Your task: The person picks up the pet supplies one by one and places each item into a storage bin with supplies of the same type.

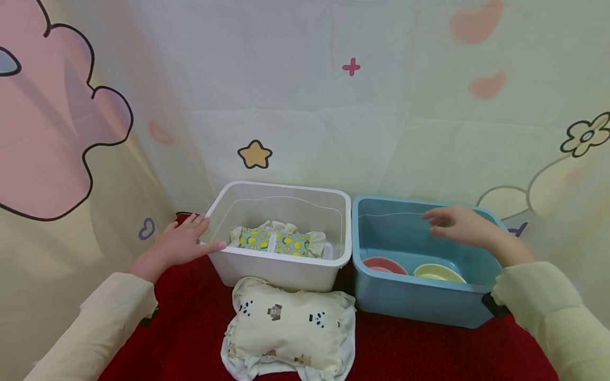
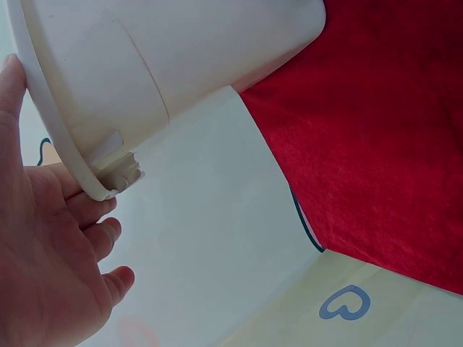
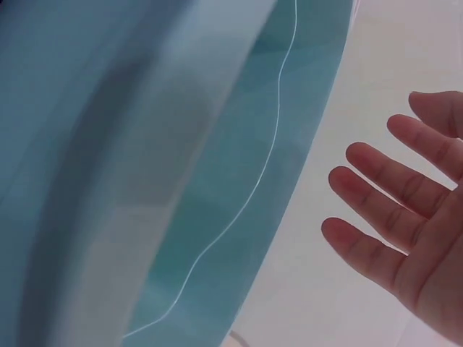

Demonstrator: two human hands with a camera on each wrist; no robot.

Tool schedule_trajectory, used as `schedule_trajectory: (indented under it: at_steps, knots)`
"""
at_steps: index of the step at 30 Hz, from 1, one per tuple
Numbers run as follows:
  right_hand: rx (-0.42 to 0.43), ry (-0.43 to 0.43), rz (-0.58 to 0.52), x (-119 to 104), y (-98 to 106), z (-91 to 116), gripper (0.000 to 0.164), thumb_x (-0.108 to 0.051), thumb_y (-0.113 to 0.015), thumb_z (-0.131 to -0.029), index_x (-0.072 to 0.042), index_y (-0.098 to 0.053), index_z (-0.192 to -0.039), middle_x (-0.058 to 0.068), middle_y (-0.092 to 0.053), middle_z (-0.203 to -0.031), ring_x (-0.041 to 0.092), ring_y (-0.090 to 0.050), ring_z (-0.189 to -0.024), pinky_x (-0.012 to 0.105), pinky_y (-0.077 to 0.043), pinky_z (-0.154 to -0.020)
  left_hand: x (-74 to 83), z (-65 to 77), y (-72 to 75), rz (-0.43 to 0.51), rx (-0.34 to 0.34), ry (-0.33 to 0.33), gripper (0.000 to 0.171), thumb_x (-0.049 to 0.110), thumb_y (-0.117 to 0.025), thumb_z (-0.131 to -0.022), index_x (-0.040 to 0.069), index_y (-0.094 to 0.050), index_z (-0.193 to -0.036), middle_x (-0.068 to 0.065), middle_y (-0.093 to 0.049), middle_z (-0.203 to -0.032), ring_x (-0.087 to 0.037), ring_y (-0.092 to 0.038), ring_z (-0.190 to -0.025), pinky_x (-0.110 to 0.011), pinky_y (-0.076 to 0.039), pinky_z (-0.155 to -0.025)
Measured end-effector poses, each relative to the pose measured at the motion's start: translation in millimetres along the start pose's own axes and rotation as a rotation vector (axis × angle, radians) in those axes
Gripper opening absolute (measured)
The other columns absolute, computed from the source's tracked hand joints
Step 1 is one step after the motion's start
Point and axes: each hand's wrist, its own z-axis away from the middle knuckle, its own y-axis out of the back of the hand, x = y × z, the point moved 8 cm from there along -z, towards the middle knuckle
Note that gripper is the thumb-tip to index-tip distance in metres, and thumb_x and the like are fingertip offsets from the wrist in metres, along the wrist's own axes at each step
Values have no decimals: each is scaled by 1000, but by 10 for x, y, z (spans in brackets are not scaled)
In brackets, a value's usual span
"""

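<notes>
My left hand point(image 1: 183, 241) rests on the left corner of a white plastic bin point(image 1: 281, 266), fingers spread and thumb along the front rim. In the left wrist view, the fingertips lie right at the bin's rim point(image 2: 54, 116). A small lemon-print pillow point(image 1: 257, 239) with white ruffles lies inside that bin. Over a blue bin point(image 1: 419, 296) hovers my right hand point(image 1: 459, 225), holding nothing, its fingers loosely extended; the right wrist view shows the palm and separated fingers. Inside the blue bin are a pink bowl-like dish point(image 1: 385, 264) and a yellow one point(image 1: 439, 272), partly hidden by the front wall.
A cream ruffled pillow point(image 1: 286, 325) with animal prints lies in front of the white bin on the red cloth point(image 1: 405, 349). The two bins stand side by side. Behind them hangs a pale curtain point(image 1: 305, 127) with cartoon prints.
</notes>
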Motion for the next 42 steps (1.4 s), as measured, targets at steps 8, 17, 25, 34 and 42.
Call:
schedule_trajectory:
  at_steps: [8, 17, 25, 34, 42]
  knots:
    - [36, 4, 16, -23, -13, 48, 37, -18, -54, -87, 1, -52, -118, 21, -59, -110, 35, -56, -101, 45, -48, -77, -18, -9, -13, -2, 2, 1, 94, 68, -39, -79, -4, -23, -137, -27, -20, -142, -44, -13, -131, -63, -9, -101]
    - [74, 40, 52, -73, -22, 89, 35, -19, -55, -87, -1, -54, -117, 18, -61, -108, 32, -56, -98, 47, -46, -79, -3, 5, 1, -3, 8, 0, 93, 67, -39, -79, -4, -24, -137, -27, -20, -142, -44, -14, -131, -63, -9, -101]
    - [106, 91, 51, -165, -36, 130, 34, -16, -55, -86, 0, -55, -116, 17, -59, -111, 30, -55, -98, 46, -47, -79, -8, -1, -3, -12, 9, -2, 93, 67, -39, -79, -4, -24, -137, -27, -21, -142, -44, -15, -131, -63, -10, -100]
    - [118, 94, 26, -217, -69, 169, 34, -15, -56, -85, 0, -55, -116, 18, -59, -113, 31, -54, -99, 48, -47, -80, -18, -10, -14, -3, 5, 0, 93, 67, -39, -79, -4, -23, -137, -27, -21, -142, -45, -15, -131, -64, -9, -100]
    - [122, 104, 21, -267, -109, 206, 34, -15, -56, -85, -1, -55, -116, 17, -58, -115, 33, -53, -102, 49, -46, -79, -18, -10, -14, 1, 4, 4, 93, 67, -39, -79, -4, -23, -137, -27, -20, -142, -44, -14, -131, -64, -9, -100]
